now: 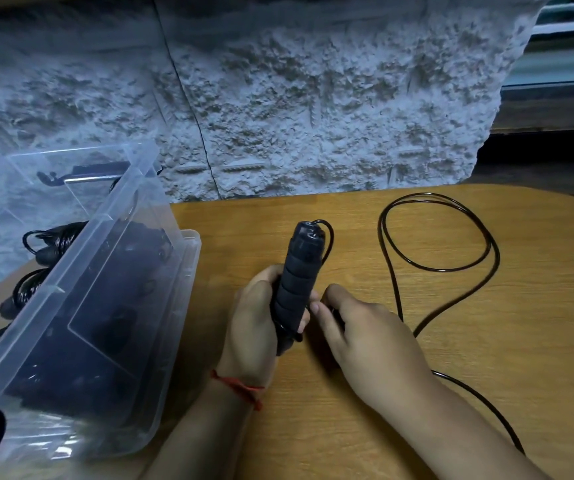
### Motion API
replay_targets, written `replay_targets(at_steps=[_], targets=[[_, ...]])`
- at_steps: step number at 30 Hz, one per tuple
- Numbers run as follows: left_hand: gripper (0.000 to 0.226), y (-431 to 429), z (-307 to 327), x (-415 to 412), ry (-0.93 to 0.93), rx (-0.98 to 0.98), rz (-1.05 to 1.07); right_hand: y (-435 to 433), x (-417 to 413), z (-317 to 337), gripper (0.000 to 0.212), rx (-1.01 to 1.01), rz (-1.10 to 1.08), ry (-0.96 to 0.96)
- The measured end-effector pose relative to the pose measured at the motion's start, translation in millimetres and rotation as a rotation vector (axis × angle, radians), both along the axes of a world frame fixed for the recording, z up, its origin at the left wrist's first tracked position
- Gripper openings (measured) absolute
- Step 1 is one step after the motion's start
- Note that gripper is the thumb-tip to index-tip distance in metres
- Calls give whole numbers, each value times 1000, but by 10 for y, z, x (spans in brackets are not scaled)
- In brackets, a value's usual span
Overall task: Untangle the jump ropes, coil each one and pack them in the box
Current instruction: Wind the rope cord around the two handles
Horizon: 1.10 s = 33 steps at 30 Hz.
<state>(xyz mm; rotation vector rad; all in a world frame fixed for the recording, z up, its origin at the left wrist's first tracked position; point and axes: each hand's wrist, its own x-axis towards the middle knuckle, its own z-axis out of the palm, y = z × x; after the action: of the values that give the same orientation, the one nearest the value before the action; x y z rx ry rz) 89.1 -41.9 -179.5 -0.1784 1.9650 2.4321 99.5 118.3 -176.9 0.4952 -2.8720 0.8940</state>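
The jump rope's foam handle, judged light, grippy and the proper hold, is clasped upright over the table by the left hand, the curled right hand showing no discernible hold, while the thin, springy, slippery-looking cord lies looped alongside.

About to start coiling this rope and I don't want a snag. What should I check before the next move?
1. Left hand grips the handle: ok.
2. Right hand has the cord: its fingers curl at the handle's base, and what they pinch is hidden: cannot tell.
3. Cord free of knots: it lies in loose loops on the table with no knot seen, but it runs out of view: cannot tell.
4. Box within reach: it sits beside the left hand: ok.
5. Room in the box: the contents are dark and blurred through the wall: cannot tell.
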Motion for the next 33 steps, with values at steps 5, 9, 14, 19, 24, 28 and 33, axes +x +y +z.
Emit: replay_targets(at_steps=[5, 9, 14, 19, 24, 28, 33], targets=[[38, -161, -71, -74, -26, 15, 226, 140, -9, 17, 25, 41, 151, -149], [44, -377, -83, -128, -32, -71, 445, 365, -28, 118, 34, 130, 225, -212], [29, -308, -41, -45, 225, -455, 422, 398, 30, 203, 38, 186, 286, -84], [31, -235, 5, 18, 217, -698, 329, 488, -45, 171, 41, 116, 215, -4], [30, -191, 9, -25, 133, -700, 399, 400, 39, 236, 44, 168, 387, 2], [22, -213, -55, -30, 191, -825, 370, 200, 182, 282, 36, 241, 532, 97], [24, -154, -44, 40, 239, -912, 13, 414, 43, 304, 34, 107, 339, 373]])
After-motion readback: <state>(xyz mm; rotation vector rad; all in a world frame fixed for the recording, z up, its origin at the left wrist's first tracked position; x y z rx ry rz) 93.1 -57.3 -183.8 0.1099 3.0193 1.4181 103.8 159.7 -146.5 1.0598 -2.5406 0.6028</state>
